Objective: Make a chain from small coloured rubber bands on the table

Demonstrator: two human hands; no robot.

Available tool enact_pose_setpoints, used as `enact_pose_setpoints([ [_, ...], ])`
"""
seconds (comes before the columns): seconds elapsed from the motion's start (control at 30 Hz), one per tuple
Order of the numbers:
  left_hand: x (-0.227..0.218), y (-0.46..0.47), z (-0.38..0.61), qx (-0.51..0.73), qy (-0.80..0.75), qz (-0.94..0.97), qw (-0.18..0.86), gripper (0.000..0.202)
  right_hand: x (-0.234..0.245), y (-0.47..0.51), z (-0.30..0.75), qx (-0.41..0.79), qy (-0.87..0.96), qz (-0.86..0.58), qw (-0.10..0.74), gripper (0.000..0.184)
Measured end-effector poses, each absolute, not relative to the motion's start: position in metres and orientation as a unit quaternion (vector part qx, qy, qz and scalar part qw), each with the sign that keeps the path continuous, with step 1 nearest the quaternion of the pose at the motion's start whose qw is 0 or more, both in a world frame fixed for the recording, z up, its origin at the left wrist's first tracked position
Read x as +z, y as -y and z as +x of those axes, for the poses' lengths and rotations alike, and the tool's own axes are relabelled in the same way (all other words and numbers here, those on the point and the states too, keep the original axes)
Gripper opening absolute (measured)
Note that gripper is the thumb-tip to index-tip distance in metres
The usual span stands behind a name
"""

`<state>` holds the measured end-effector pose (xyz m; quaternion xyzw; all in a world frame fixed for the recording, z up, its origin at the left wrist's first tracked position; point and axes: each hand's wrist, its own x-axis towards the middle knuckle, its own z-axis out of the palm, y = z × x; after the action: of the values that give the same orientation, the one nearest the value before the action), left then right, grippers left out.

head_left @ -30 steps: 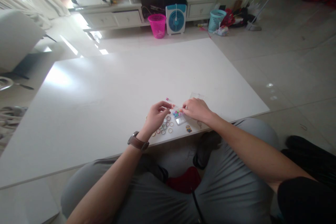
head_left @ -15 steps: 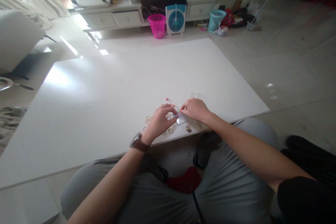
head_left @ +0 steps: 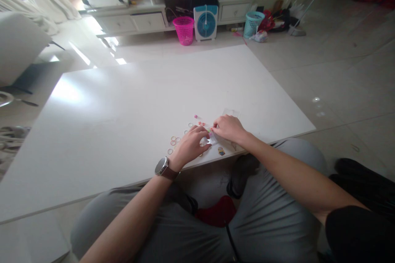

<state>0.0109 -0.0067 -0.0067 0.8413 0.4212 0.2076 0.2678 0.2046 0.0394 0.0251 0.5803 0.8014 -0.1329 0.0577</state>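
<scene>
A small clear plastic box [head_left: 213, 139] with coloured beads in it lies near the table's front edge. My left hand [head_left: 193, 144] reaches over its left side, thumb and fingers apart, fingertips close to the beads. I cannot tell whether they touch the box. At the box's far side my right hand [head_left: 230, 128] has thumb and forefinger pinched together. A tiny orange bit shows by those fingertips, too small to name. Several thin rings [head_left: 173, 140] lie left of my left hand, and a minion figure [head_left: 221, 151] lies in front of the box.
Beyond my hands are small orange pieces [head_left: 201, 123], a pink bead [head_left: 196, 116] and a clear plastic piece [head_left: 231, 112]. The white table [head_left: 148, 98] stretches ahead. On the floor behind it stand a pink basket [head_left: 184, 31], a fan [head_left: 205, 24] and a blue basket [head_left: 253, 24].
My left hand has shifted slightly right and nearer, with thumb and fingers wider apart. More rings show behind it. My right hand stays nearly in place, still pinched.
</scene>
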Motion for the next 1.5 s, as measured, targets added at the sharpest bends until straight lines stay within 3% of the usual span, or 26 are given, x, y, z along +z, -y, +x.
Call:
enact_pose_setpoints([
  [0.47,-0.0049,0.0059,0.0107,0.205,-0.415,0.846,0.264,0.013,0.0287,-0.0384,0.2083,-0.122,-0.854,0.503,0.059,0.028],
  [1.5,-0.0059,0.0049,0.0109,0.201,-0.417,0.847,0.26,0.013,0.0317,-0.0399,0.2101,-0.077,-0.829,0.544,0.099,0.029],
])
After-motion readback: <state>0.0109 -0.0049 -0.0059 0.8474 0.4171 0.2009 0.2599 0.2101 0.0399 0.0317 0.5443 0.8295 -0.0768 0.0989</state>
